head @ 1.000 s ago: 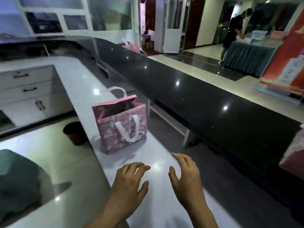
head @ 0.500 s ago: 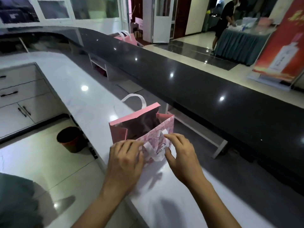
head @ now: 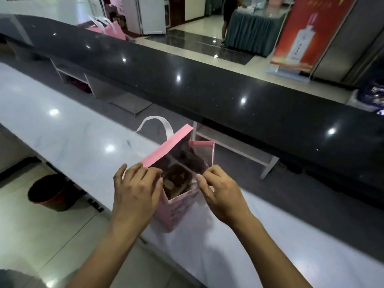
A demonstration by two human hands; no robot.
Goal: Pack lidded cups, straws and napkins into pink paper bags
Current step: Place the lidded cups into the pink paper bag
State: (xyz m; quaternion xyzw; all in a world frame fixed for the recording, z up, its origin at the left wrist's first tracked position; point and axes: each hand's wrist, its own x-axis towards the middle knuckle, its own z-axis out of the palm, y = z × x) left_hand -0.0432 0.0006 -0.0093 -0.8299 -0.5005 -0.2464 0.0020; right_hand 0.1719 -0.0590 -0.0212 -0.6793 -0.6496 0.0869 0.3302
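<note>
Bag: we have the pink paper bag (head: 176, 206) standing upright on the white table (head: 68, 132), close to its near edge, with its mouth held open toward us.
Left hand: our left hand (head: 136, 190) lies over the bag's left rim, fingers curled onto the top edge and gripping it.
Right hand: our right hand (head: 220, 192) pinches the right rim between thumb and fingertips, drawing that side outward.
Inside: we see something dark and rounded low in the bag, perhaps a lidded cup; it is too dim to say for sure. We spot no straws or napkins.
Handling: we judge the bag light and thin-walled, stiff along its creases but easy to crumple or tear at the rim. The folded pink top band looks like the strongest place to grip, and the white handle (head: 154, 123) arching behind is best for lifting. With little weight inside, it may tip if we let go of one side.
Writing: we make out a pale printed pattern on the bag's front, not legible. The red banner (head: 307, 32) beyond the dark counter (head: 207, 90) shows a white bottle and lettering too blurred to read.
Elsewhere: another pink bag (head: 112, 30) sits on the far counter.
</note>
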